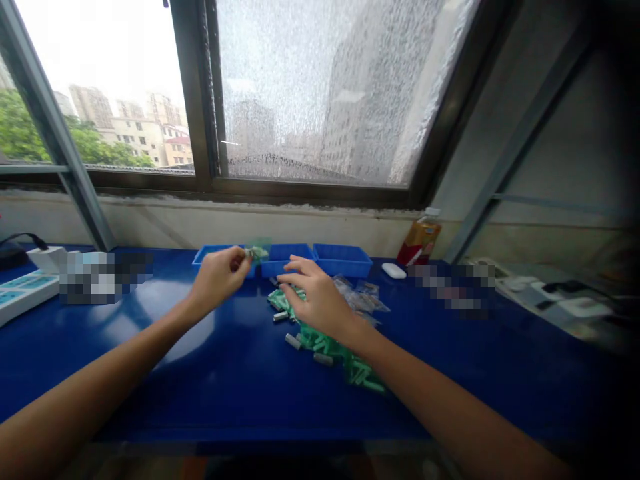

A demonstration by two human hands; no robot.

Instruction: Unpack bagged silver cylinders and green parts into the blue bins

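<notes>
Green, see-through plastic makes up a small bag (260, 252) pinched between the thumb and fingers of the left hand (220, 270), which holds it up just past its fingertips, before the blue bins; its contents are too blurred to tell. Near it, the right hand (323, 297) is raised with fingers loosely spread and slightly curled, and appears to grasp nothing. Below the right hand and on the near side of it lies a heap of green bags (320, 343) with short rod-like pieces inside, partly hidden by that hand and its forearm. Three loose silvery cylinders (323, 359) rest on the tabletop along the heap's left edge. Just right of the right hand are crumpled clear packets (367, 300). Beyond both hands, three blue bins (345, 267) stand in a row. Farther right of the right hand sit a small white rounded object (394, 271) and an orange-and-red drink container (421, 241) with a white cap. Well left of the left hand is a white power strip (30, 293). Everything rests on a glossy blue table (200, 387), beneath a dark-framed window (320, 87).
</notes>
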